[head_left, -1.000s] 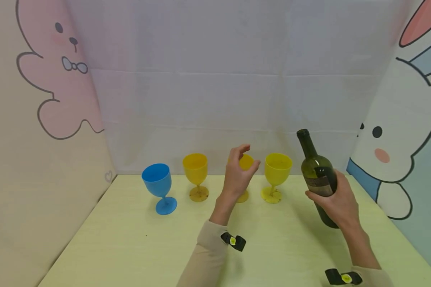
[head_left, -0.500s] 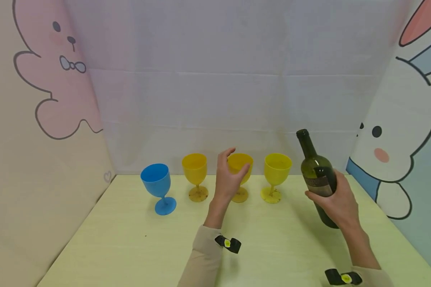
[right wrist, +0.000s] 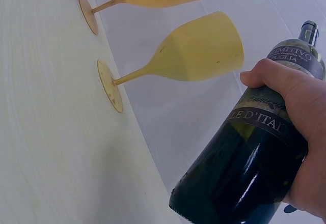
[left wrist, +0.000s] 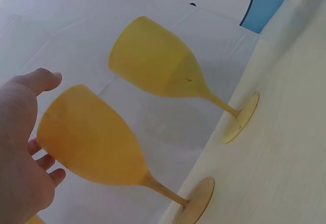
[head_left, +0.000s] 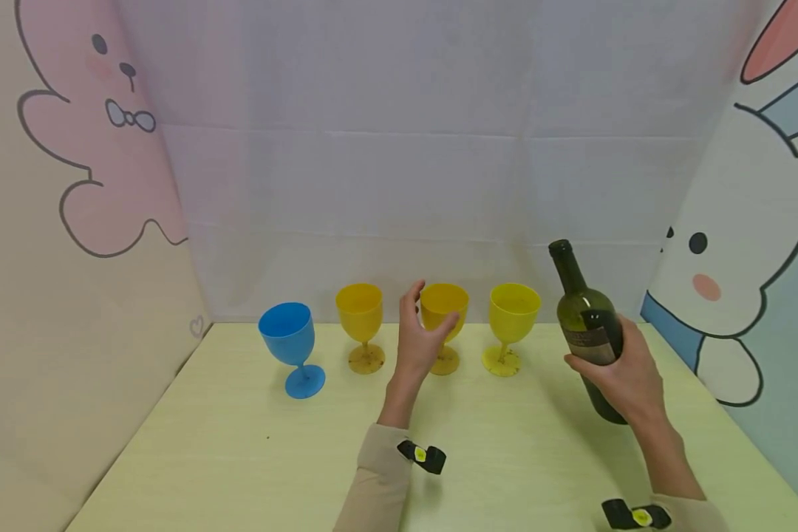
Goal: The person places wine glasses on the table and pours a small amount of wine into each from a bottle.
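Note:
My right hand (head_left: 628, 373) grips a dark green wine bottle (head_left: 588, 325) around its labelled body, neck leaning up and to the left. In the right wrist view the bottle's base (right wrist: 219, 193) faces the lower left, and the thumb lies across the label. My left hand (head_left: 422, 341) is held in a C shape beside an orange-yellow goblet (head_left: 447, 299), thumb in front of the bowl and fingers at its left. The left wrist view shows this goblet (left wrist: 97, 142) upright on its foot, with the thumb and fingertips (left wrist: 57, 175) spread near its rim.
A yellow goblet (head_left: 514, 314) stands to the right, between the left hand and the bottle. Further left are another orange-yellow goblet (head_left: 360, 314) and a blue goblet (head_left: 287, 332). The pale table (head_left: 239, 473) meets a white cloth backdrop (head_left: 372, 185) behind the goblets.
My left hand has moved left and slightly down, from in front of the orange-yellow goblet to its left side. The right hand and bottle stay in place.

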A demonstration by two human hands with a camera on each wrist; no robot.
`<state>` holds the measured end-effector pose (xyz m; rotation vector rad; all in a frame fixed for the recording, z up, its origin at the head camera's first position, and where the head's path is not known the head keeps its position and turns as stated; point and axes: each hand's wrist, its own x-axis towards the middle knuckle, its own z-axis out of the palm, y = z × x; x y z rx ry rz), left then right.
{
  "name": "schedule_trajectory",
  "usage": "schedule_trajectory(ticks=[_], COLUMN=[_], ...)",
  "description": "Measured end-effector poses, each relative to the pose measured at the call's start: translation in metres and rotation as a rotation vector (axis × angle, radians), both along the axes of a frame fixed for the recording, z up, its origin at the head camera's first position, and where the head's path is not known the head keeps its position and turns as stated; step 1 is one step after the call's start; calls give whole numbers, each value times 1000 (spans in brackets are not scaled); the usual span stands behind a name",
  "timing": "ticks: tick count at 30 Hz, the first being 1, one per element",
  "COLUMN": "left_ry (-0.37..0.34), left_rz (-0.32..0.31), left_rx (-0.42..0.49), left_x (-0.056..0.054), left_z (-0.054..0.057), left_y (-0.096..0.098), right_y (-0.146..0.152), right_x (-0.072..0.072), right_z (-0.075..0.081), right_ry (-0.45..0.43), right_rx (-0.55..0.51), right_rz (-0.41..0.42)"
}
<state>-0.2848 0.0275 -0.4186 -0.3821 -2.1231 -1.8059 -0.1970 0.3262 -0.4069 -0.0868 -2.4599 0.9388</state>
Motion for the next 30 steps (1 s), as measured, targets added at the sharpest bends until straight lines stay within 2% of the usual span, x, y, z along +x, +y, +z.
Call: schedule_trajectory(ticks=[12, 14, 18, 20, 21, 30], left_ry=[-44, -70, -106, -123, -125, -166], left_rz=[-30, -49, -59, -57, -52, -43], left_rx=[28, 39, 46, 46, 45, 52], left_x=[-4, -2, -5, -6, -10, -14], left_z=[-10, -7, -12, -14, -20, -26], left_y=[0, -1, 1, 3, 4, 5], right_y=[-1, -1, 0, 1, 1, 0], right_x=[0, 0, 0, 1, 1, 1], right_z=[-1, -1, -1, -1, -1, -1], right_ry=[-10, -11, -13, -15, -15, -21], right_rx=[6, 9, 11, 12, 10, 0], right_rz=[-4, -3, -5, -7, -7, -4])
